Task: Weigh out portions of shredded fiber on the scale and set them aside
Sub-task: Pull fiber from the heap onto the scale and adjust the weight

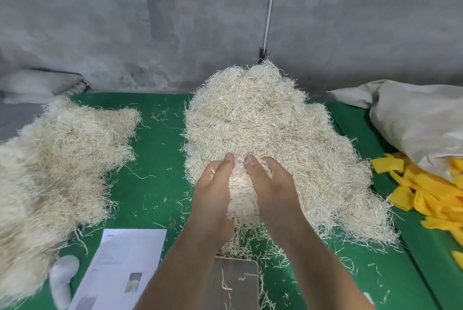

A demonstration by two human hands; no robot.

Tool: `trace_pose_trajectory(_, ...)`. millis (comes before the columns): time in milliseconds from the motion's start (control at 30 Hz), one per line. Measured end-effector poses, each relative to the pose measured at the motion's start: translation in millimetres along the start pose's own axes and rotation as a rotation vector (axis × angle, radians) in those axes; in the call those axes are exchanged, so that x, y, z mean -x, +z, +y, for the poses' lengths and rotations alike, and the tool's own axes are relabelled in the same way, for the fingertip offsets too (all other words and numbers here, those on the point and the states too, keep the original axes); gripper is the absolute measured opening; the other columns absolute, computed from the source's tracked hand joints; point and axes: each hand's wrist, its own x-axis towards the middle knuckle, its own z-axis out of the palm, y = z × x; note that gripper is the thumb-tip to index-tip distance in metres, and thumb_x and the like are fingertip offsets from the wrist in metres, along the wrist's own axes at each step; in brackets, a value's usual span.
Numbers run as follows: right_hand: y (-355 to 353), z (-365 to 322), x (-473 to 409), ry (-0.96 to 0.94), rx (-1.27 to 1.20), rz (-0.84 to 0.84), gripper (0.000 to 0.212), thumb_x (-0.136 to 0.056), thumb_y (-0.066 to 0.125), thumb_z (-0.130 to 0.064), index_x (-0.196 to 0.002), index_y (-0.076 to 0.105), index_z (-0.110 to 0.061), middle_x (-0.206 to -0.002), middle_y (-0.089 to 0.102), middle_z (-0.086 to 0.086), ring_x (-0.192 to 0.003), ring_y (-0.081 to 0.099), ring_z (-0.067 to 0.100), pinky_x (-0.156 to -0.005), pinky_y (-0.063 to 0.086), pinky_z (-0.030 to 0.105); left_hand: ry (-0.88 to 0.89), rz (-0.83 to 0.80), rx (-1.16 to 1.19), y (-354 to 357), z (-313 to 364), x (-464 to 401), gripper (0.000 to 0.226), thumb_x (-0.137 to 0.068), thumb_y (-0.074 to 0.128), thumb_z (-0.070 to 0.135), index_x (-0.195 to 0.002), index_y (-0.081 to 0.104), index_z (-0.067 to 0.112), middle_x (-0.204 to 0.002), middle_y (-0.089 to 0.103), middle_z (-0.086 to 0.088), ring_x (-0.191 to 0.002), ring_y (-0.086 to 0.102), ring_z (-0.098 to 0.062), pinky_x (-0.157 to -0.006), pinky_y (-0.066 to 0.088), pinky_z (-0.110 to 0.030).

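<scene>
Left hand (213, 184) and right hand (270, 184) cupped a fiber clump (241, 194) between curled fingers, the large fiber pile (263, 129) at twelve o'clock. Clump pale, stringy, loose; scale (235, 282) at six o'clock.

I count two big fiber heaps, one at center (270, 139) and one at left (57, 159), one scale (235, 284), one printed sheet (120, 269), one cloth sack (421, 119), and two hands (215, 184) (270, 184).
</scene>
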Motion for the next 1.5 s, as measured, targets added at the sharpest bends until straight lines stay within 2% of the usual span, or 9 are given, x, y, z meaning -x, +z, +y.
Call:
trace_pose_trajectory(133,-7,-1,-1,0.147,-0.372,-0.083,0.067,-0.08,0.076,-0.059,-0.134,0.055,-0.026,-0.116,0.072,0.007,-0.107,0.072,0.025,-0.088,0.059,0.056,-0.109,-0.075,0.21,-3,6,1,0.019,-0.099,0.063,0.041,-0.111,0.07,0.028,-0.097,0.08,0.008,-0.087,0.077,-0.008,-0.068,0.063,-0.025)
trace_pose_trajectory(367,32,30,26,-0.244,0.203,0.068,0.056,-0.085,0.054,-0.073,-0.135,0.05,-0.048,-0.129,0.054,-0.034,-0.117,0.055,-0.012,-0.091,0.046,0.015,-0.238,-0.055,0.334,9,-12,15,0.099,-0.06,0.073,0.087,-0.129,0.07,0.017,-0.125,0.068,-0.013,-0.114,0.07,-0.023,-0.105,0.05,-0.045)
trace_pose_trajectory(533,12,12,0,-0.262,0.065,0.052,0.036,-0.091,0.064,-0.049,-0.079,0.066,-0.014,-0.061,0.063,0.003,-0.051,0.058,0.012,-0.045,0.044,0.023,-0.247,-0.149,0.31,18,-9,26,0.084,-0.083,0.056,0.076,-0.136,0.066,0.012,-0.132,0.068,-0.018,-0.127,0.063,-0.028,-0.11,0.048,-0.046)
trace_pose_trajectory(700,18,16,-8,-0.269,0.381,-0.098,0.025,-0.083,0.045,-0.057,-0.095,0.048,-0.035,-0.069,0.05,-0.014,-0.064,0.044,0.0,-0.074,0.042,0.034,-0.285,-0.106,0.273,12,3,19,0.061,-0.087,0.063,0.065,-0.122,0.069,0.016,-0.124,0.07,-0.009,-0.109,0.072,-0.024,-0.091,0.057,-0.041)
trace_pose_trajectory(833,17,15,-10,-0.578,0.78,-0.092,0.065,-0.091,0.039,-0.052,-0.154,0.019,-0.051,-0.135,0.037,-0.013,-0.128,0.033,0.006,-0.11,0.027,0.035,-0.282,-0.075,0.207,-7,11,-3,0.047,-0.101,0.052,0.052,-0.126,0.071,0.017,-0.118,0.075,-0.013,-0.106,0.074,-0.027,-0.081,0.057,-0.041)
trace_pose_trajectory(1000,25,12,4,-0.178,0.197,-0.37,0.072,-0.083,0.055,-0.073,-0.141,0.012,-0.077,-0.147,0.027,-0.038,-0.136,0.033,-0.007,-0.113,0.038,0.037,-0.048,0.194,0.33,-2,1,-12,0.052,-0.098,0.051,0.064,-0.083,0.074,0.02,-0.068,0.071,-0.009,-0.062,0.073,-0.026,-0.053,0.058,-0.039)
trace_pose_trajectory(1200,27,12,10,-0.043,-0.142,-0.102,0.036,-0.098,0.049,-0.055,-0.103,0.073,-0.029,-0.096,0.077,0.001,-0.088,0.073,0.015,-0.08,0.06,0.038,0.465,0.182,-0.318,10,-17,-7,0.018,-0.097,0.042,0.063,-0.11,0.054,0.065,-0.116,0.048,0.042,-0.117,0.047,0.012,-0.098,0.043,-0.036)
trace_pose_trajectory(1300,22,11,7,-0.138,0.067,-0.057,0.02,-0.093,0.065,-0.048,-0.094,0.066,-0.028,-0.089,0.073,0.006,-0.067,0.06,0.007,-0.059,0.049,0.025,0.331,0.286,-0.033,15,-19,3,0.02,-0.088,0.045,0.068,-0.099,0.059,0.059,-0.142,0.04,0.009,-0.127,0.05,-0.013,-0.097,0.051,-0.05)
trace_pose_trajectory(1500,24,13,7,-0.159,0.073,0.02,0.043,-0.097,0.065,-0.043,-0.077,0.052,-0.008,-0.057,0.045,-0.002,-0.052,0.037,0.013,-0.049,0.033,0.026,0.242,0.31,-0.02,12,-27,7,0.049,-0.088,0.042,0.077,-0.086,0.07,0.037,-0.078,0.072,-0.01,-0.072,0.073,-0.017,-0.064,0.06,-0.04)
